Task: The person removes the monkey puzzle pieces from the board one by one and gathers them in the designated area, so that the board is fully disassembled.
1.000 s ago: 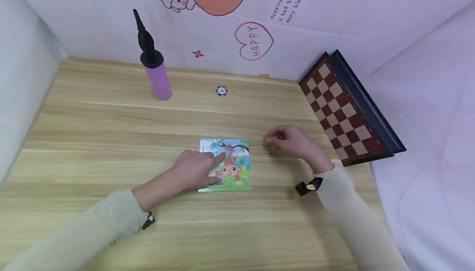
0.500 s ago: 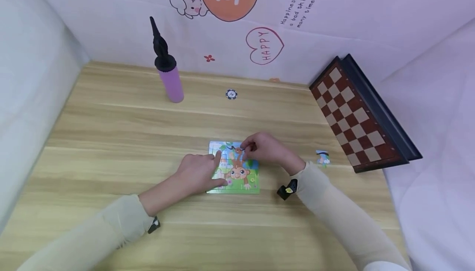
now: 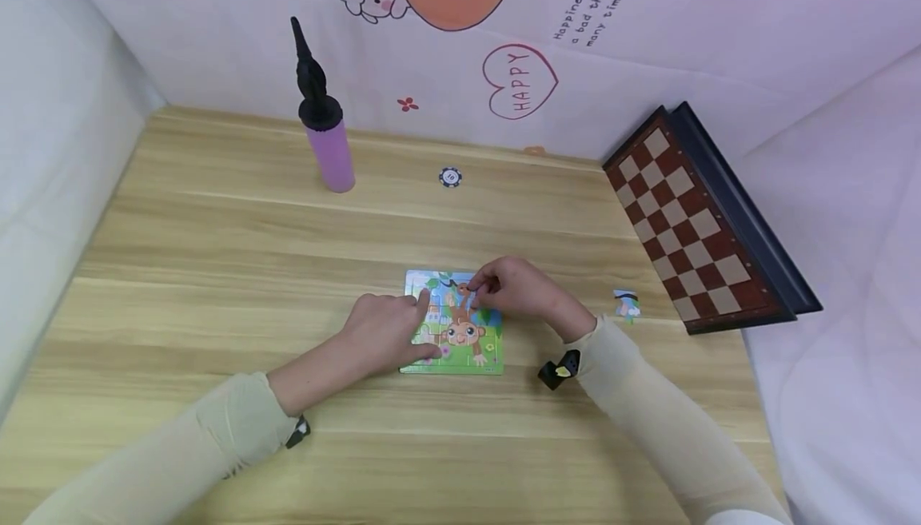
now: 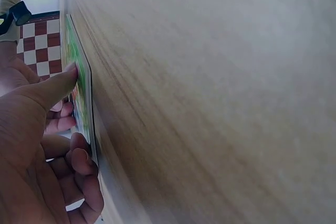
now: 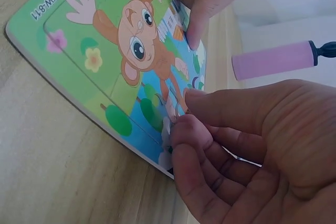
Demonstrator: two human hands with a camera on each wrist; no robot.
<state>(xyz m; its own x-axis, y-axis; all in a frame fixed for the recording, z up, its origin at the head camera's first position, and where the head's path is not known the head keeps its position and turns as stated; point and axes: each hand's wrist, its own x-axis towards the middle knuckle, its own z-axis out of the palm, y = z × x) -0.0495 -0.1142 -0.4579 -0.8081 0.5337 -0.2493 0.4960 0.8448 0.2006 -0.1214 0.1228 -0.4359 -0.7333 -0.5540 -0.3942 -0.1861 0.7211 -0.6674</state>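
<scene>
A monkey jigsaw puzzle [image 3: 464,357] in a flat square tray lies on the table, with its picture also large in the right wrist view. My left hand [image 3: 381,332] rests at its left side, thumb and index finger spread and touching the board; the other fingers bend loosely in the left wrist view. At the puzzle's upper right, my right hand [image 3: 520,289] pinches a small puzzle piece [image 5: 167,127] between thumb and index finger, tilted close over the picture. The fingers partly hide it. Another loose puzzle piece [image 3: 627,306] lies on the table right of my right hand.
A folding chessboard [image 3: 676,225] leans at the right by the white cloth wall. Toward the back stand a purple hand pump [image 3: 331,159] with a black nozzle and a flat poker chip [image 3: 450,177]. Printed cloth [image 3: 604,101] closes off the back.
My right hand has come left from the bare table to the puzzle's upper right corner, uncovering the loose piece. Over the last half second both hands have hardly moved.
</scene>
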